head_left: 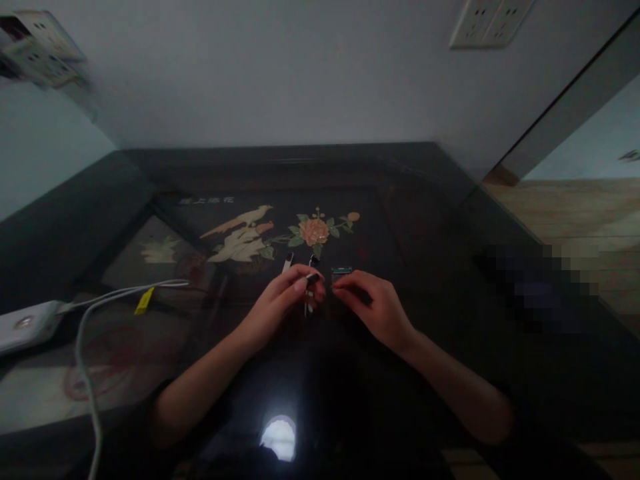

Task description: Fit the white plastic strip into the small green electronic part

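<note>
My left hand (280, 297) pinches a small dark clip-like piece (311, 281) with a thin metal part hanging below it, just above the dark glass table (425, 220). My right hand (370, 303) is close beside it, fingertips pinched toward the same piece; whether it holds anything is unclear. A small bluish rectangular part (341, 271) lies on the table just beyond my right fingers. Two small dark and silver pieces (287, 261) lie behind my left hand.
A bird and flower inlay (280, 233) shows under the glass. A white power bank (25, 325) with a white cable (100, 300) and yellow tag lies at the left. Wall sockets (487, 21) are above. A blurred patch is at the right.
</note>
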